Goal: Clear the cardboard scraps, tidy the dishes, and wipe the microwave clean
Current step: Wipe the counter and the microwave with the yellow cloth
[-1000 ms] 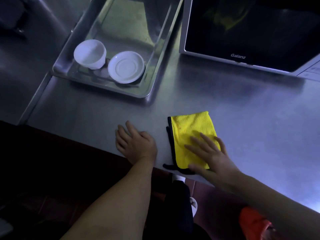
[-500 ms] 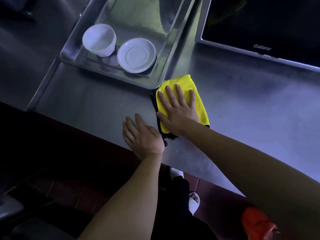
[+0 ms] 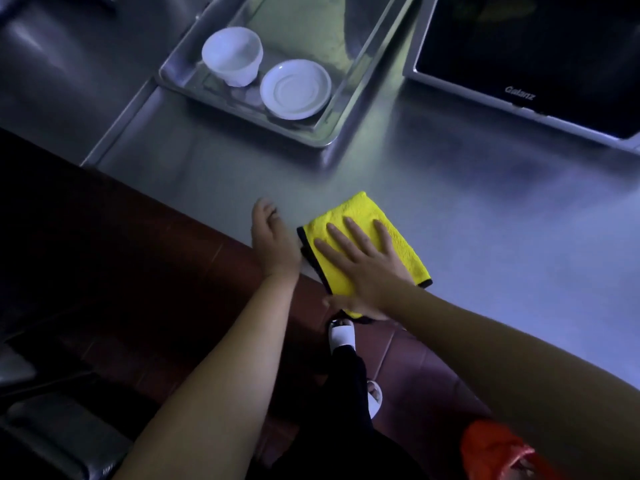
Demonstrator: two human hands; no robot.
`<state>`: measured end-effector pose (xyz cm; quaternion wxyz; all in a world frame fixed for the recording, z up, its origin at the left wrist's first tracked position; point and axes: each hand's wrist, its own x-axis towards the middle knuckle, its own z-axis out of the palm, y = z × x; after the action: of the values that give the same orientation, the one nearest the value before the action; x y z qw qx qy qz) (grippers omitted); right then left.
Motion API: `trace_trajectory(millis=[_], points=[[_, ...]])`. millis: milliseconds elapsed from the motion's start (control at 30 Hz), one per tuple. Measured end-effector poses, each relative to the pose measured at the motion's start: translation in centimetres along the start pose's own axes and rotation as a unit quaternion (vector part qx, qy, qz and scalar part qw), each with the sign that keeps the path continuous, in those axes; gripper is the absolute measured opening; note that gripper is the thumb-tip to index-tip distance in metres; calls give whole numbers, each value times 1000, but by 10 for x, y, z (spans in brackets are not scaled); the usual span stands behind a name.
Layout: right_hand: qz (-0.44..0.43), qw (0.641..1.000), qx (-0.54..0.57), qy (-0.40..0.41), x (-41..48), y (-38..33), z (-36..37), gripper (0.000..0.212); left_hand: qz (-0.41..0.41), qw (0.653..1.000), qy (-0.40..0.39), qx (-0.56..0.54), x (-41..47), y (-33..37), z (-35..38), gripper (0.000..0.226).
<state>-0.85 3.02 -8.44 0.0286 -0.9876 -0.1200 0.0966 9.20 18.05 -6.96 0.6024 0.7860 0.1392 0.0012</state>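
Right hand (image 3: 374, 271): flat, fingers straight and spread, palm pressing on the yellow cloth (image 3: 358, 209). No grasp, thumb off the near edge of the worktop (image 3: 485, 220). Cloth is folded with a black hem and sits under the hand at the worktop's near edge, one corner overhanging.

Left hand (image 3: 273, 244): just beside the cloth's hem, turned on its side at the worktop edge, fingers relaxed, holding nothing. Can't tell if it touches the cloth.

Beyond the left hand, well apart: steel tray (image 3: 325, 138) with a white bowl (image 3: 232, 57) and white plate (image 3: 295, 89) side by side. Beyond the right hand: microwave (image 3: 519, 46), door dark.
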Motion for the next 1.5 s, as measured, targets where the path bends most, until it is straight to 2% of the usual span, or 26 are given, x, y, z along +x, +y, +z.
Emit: trace_trajectory(millis=[67,167,333,433,467,500,533,600,633,667,700,767,833,900,967,1033,1100,1167,1200,1233,1300,1333,1400,1433,1467,1500], points=[[15,1000,-16,-6,-35,3,6,105,-7,999,-33,8,-15,-2,-14,42],[77,996,-13,-32,-81,7,8,108,6,996,-73,58,-55,-13,-29,43],[213,976,45,-2,-173,1,10,110,9,984,-133,120,-127,-16,-35,58],[267,943,186,67,-230,-7,14,105,-2,963,-227,144,-161,-18,-37,55],[294,912,267,104,-248,-10,13,96,-24,955,-259,145,-167,-17,-37,48],[327,857,375,133,-263,-13,5,86,-48,945,-290,141,-173,-13,-36,40],[360,771,501,158,-274,-17,-9,72,-68,935,-321,134,-178,-6,-34,32],[405,557,691,220,-288,-19,-38,43,-79,910,-387,123,-186,15,-24,21],[406,470,747,237,-295,-15,-50,38,-76,894,-424,121,-190,28,-17,18],[389,406,790,246,-304,-12,-61,39,-71,875,-464,115,-194,42,-9,17],[375,366,816,246,-312,-8,-75,47,-64,853,-508,106,-199,57,-2,18],[306,324,854,269,-329,-6,-105,63,-55,806,-585,76,-211,86,8,27],[235,291,873,314,-341,-10,-130,58,-57,778,-624,41,-224,110,15,37],[268,313,824,390,-343,-11,-139,44,-64,773,-630,24,-235,122,20,41],[318,322,770,449,-338,-11,-142,39,-76,784,-616,31,-241,125,22,30],[288,289,794,452,-334,-9,-139,49,-81,803,-589,45,-237,120,20,22],[237,272,822,440,-335,-8,-133,53,-99,820,-562,47,-221,113,15,21],[193,270,845,419,-339,-4,-128,58,-126,831,-540,33,-196,107,13,16],[199,279,844,413,-337,-1,-126,57,-137,840,-524,31,-182,104,14,17],[249,319,815,415,-333,2,-125,48,-142,852,-502,38,-167,101,17,17],[440,445,654,425,-323,13,-123,16,-138,876,-459,57,-139,97,29,12],[510,483,580,412,-320,19,-118,12,-132,883,-445,69,-125,95,37,10],[539,545,542,344,-313,29,-115,15,-121,895,-421,88,-93,86,53,12],[543,571,530,312,-310,33,-116,18,-112,900,-409,102,-77,83,60,14],[562,569,516,307,-308,37,-118,22,-97,904,-397,125,-61,79,65,16],[575,523,533,334,-307,42,-120,25,-74,908,-381,156,-46,74,70,13]])
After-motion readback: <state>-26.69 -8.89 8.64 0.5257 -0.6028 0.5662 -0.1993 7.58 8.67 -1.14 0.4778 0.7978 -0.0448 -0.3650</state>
